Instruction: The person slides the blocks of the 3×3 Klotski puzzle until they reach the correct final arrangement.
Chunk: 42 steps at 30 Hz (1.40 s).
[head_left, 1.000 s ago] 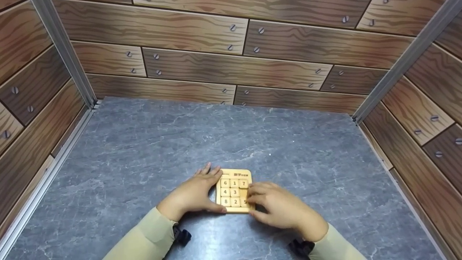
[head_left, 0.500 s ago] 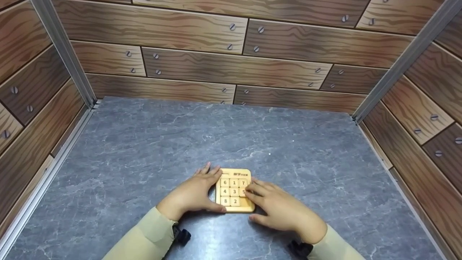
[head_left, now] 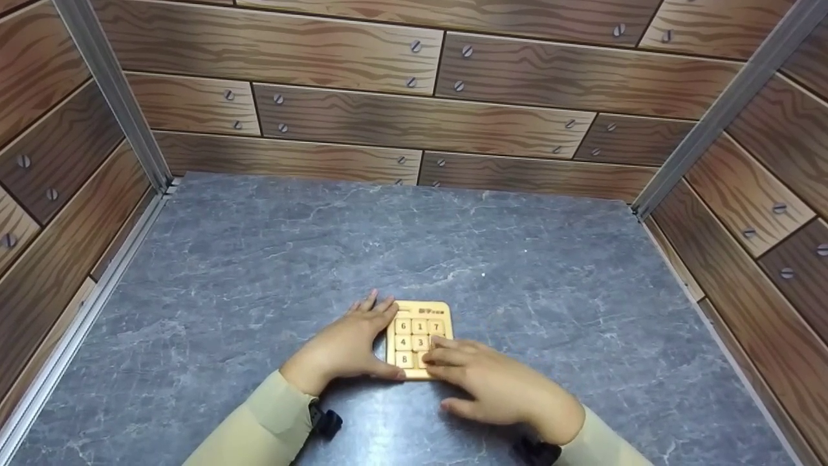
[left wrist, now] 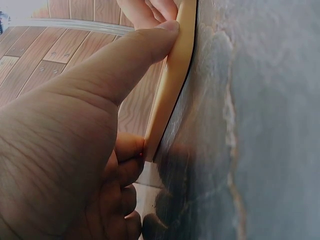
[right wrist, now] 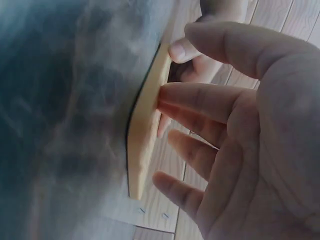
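Note:
A pale wooden sliding number puzzle [head_left: 409,375] lies flat on the table in the head view. Tiles 6, 1 and 7 form its top row; 4, 3 and 8 also show. My left hand [head_left: 346,343] holds the board by its left side, thumb at the near corner and a finger at the far end, as the left wrist view [left wrist: 65,135] shows too. Over the lower right of the board, my right hand [head_left: 501,382] touches the tiles with two extended fingertips, thumb apart. Those fingers hide the tiles there. The right wrist view shows the puzzle's edge [right wrist: 142,135] side-on.
The grey marbled table [head_left: 323,246] stretches beyond the board. Wood-print panels [head_left: 349,116] stand at the back and both sides, with metal posts [head_left: 119,97] at the corners. Dark wrist straps [head_left: 326,424] sit by the sleeves.
The 5 tile slid away from me into the middle row. My right fingers then moved left and nearer to me, over the bottom row, where the 2 no longer shows. My left hand stayed still.

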Motion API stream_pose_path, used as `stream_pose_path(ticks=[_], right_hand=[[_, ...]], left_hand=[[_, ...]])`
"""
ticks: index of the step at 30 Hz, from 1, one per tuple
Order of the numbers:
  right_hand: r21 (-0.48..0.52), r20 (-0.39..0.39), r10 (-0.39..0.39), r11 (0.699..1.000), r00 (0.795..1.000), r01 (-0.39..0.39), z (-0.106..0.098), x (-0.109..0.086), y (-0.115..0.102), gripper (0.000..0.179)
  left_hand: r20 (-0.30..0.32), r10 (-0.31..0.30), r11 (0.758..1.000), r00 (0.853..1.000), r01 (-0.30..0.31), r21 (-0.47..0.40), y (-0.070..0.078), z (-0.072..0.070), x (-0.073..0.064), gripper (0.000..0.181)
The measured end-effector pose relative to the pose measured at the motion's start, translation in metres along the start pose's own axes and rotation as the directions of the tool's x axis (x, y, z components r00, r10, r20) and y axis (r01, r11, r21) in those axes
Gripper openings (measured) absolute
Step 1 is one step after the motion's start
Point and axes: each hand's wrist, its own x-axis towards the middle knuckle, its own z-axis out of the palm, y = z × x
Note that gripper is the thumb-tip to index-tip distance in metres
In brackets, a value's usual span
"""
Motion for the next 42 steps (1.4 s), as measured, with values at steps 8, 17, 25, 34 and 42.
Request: stream_pose_path(ticks=[8,17,25,34,42], right_hand=[[0.012,-0.001,0.057,0.998,0.998,-0.057,-0.011,-0.002,0.001,0.053],[0.024,-0.016,0.064,0.998,0.998,-0.063,-0.001,0.010,0.009,0.068],[0.072,0.026,0.068,0.995,0.997,-0.070,0.003,0.012,0.012,0.071],[0.124,0.019,0.022,0.992,1.000,-0.024,-0.006,0.008,0.013,0.055],[0.052,-0.090,0.126,0.991,0.988,-0.122,0.000,0.010,0.017,0.054]], left_hand=[[0.015,-0.006,1.000,1.000,0.006,0.005,-0.001,-0.001,0.001,0.131],[0.005,-0.020,1.000,1.000,0.020,-0.006,0.000,0.000,-0.002,0.132],[0.007,-0.018,1.000,1.000,0.018,-0.008,0.001,0.000,-0.002,0.132],[-0.002,-0.013,1.000,1.000,0.013,-0.004,-0.001,0.001,-0.001,0.133],[0.003,-0.014,1.000,1.000,0.014,-0.009,0.002,0.000,-0.001,0.132]])
